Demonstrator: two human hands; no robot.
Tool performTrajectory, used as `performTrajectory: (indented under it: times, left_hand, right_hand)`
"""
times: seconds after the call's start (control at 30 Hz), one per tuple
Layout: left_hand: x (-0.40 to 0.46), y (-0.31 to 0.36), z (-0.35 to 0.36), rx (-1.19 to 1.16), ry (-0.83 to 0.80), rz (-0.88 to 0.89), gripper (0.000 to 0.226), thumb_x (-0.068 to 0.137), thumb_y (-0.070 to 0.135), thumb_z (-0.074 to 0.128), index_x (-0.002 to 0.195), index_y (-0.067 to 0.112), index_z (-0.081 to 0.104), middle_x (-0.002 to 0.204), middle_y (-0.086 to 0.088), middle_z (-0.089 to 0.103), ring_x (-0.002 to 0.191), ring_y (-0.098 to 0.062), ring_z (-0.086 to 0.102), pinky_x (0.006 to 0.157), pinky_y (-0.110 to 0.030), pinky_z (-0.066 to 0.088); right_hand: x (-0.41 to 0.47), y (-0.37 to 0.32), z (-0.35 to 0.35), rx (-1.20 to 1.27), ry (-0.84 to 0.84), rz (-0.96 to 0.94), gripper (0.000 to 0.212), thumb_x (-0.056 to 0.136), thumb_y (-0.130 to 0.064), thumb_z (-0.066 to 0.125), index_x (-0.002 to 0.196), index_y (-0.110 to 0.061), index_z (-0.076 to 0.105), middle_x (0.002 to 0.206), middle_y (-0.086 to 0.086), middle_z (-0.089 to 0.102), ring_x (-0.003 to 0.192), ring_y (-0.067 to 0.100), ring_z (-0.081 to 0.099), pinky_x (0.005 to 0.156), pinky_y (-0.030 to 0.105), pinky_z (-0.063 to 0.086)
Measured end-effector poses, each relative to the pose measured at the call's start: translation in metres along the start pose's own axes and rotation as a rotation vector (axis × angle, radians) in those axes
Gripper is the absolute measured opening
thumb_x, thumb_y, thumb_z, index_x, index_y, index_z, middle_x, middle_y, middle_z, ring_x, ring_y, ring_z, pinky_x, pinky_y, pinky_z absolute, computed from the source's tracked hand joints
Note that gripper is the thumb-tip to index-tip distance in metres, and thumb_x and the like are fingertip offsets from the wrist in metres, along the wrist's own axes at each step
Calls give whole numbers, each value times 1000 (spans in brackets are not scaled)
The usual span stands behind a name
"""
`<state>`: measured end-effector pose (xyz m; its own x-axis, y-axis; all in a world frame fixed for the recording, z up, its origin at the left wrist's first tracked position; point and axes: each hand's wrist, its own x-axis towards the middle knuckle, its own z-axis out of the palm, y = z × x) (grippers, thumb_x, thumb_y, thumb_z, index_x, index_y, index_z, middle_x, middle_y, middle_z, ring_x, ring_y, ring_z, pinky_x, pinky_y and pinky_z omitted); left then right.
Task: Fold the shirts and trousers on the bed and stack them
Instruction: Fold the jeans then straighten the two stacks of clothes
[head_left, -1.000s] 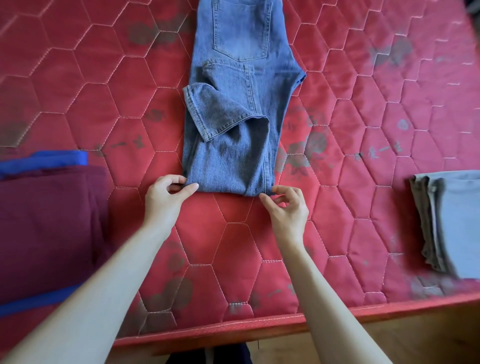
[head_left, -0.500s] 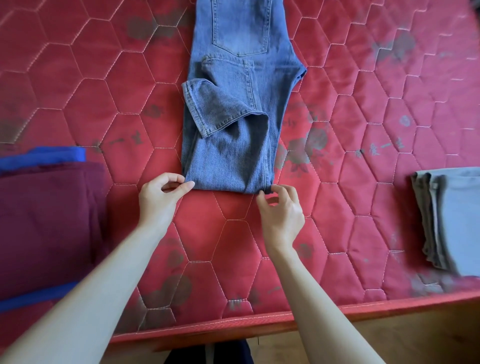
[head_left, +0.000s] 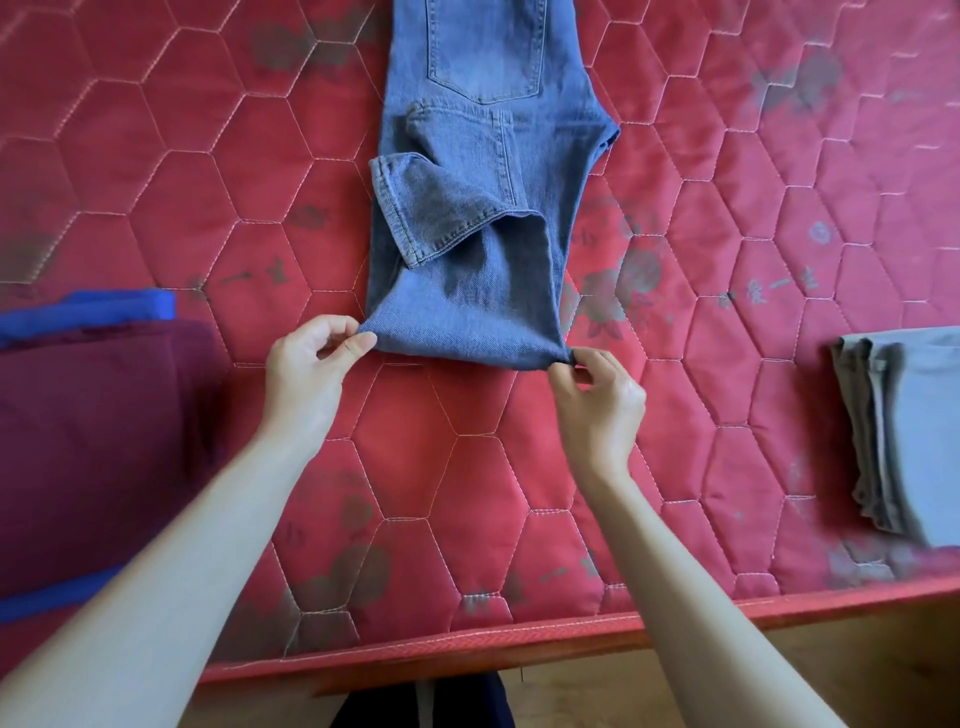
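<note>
You have the blue jeans (head_left: 478, 218) lying lengthwise on the red quilted bed (head_left: 727, 260), waist end running off the top of the view and the near folded edge right at your hands. Your left hand (head_left: 306, 374) pinches the near left corner of that fold between thumb and forefinger; your right hand (head_left: 597, 400) pinches the near right corner the same way. Both grips look closed on the denim, and the corners seem lifted a little off the mattress. A hemmed leg end lies turned back across the middle of the jeans, slightly askew.

Expect the denim to feel fairly heavy and stiff for cloth: it should hold a crease and will not slide much on the quilting, but the doubled layers are thick, so a fingertip pinch may slip. My advice is to take more cloth into each grip, all layers together, right at the two corners where you are now, and keep the edge taut between your hands so the loose hem does not shift when you carry the fold away from you toward the waist.

Folded grey trousers (head_left: 909, 441) lie well apart to your right near the bed's edge, and a maroon garment (head_left: 88, 441) over a blue one (head_left: 104, 312) lies to your left.
</note>
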<state>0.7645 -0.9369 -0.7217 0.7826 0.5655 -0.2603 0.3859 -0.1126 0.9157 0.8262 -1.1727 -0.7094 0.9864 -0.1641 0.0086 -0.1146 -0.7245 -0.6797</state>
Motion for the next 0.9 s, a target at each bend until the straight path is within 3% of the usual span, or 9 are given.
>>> performTrajectory:
  times: [0.13, 0.2, 0.33, 0.47, 0.57, 0.73, 0.83, 0.9]
  left_hand:
    - [-7, -11, -3, 40, -59, -70, 10, 87, 13, 69, 81, 20, 65, 76, 6, 60, 70, -5, 49, 67, -8, 40]
    - [-13, -16, 0, 38, -81, -107, 13, 88, 10, 68, 80, 19, 62, 78, 4, 60, 73, -6, 50, 72, -13, 41]
    - [-13, -14, 4, 87, -153, -84, 20, 85, 14, 72, 80, 26, 57, 77, 12, 63, 65, 8, 53, 68, -7, 41]
    - [-5, -7, 5, 90, -130, -106, 23, 78, 21, 79, 87, 35, 63, 81, 13, 71, 66, 10, 57, 72, -10, 44]
    - [-5, -9, 6, 15, -22, -179, 23, 78, 9, 77, 79, 29, 65, 80, 6, 71, 62, 10, 59, 75, -16, 45]
    - [-10, -8, 7, 121, -44, -188, 19, 80, 18, 76, 91, 28, 64, 80, 15, 70, 72, 8, 62, 75, -13, 43]
    - [-6, 0, 10, 236, -83, -99, 24, 83, 25, 74, 106, 25, 64, 87, 16, 69, 80, 4, 61, 72, -7, 39]
    - [3, 8, 16, 352, -42, 48, 32, 84, 23, 73, 113, 18, 63, 103, 6, 68, 91, -12, 61, 80, -18, 42]
  right_hand:
    - [4, 18, -4, 136, -211, 117, 15, 79, -4, 56, 79, -11, 70, 80, 4, 68, 69, 21, 67, 66, 35, 54]
    - [3, 24, -2, 223, -311, 190, 25, 82, 3, 53, 80, -17, 68, 87, 10, 67, 64, 12, 67, 60, 29, 56]
    - [3, 31, -5, 213, -390, 143, 25, 83, -2, 60, 86, -25, 67, 91, -4, 61, 70, 7, 60, 70, 27, 53]
    - [7, 31, -8, 150, -342, 43, 4, 87, -25, 69, 85, -24, 71, 87, -1, 63, 77, 11, 57, 70, 18, 41]
    - [11, 35, -7, 66, -365, 92, 13, 92, -21, 63, 86, -12, 72, 86, 5, 62, 83, 21, 58, 68, 25, 35]
    - [7, 32, -6, 20, -334, 173, 4, 86, -29, 69, 85, -26, 69, 94, -2, 66, 92, 18, 62, 81, 34, 47]
    - [15, 19, -7, -47, -222, -23, 34, 80, -28, 73, 113, -22, 63, 113, -5, 60, 108, 18, 54, 91, 32, 44]
    - [27, 2, -4, -105, -143, -250, 52, 77, -23, 75, 125, -16, 59, 124, 0, 57, 114, 21, 49, 95, 27, 39]
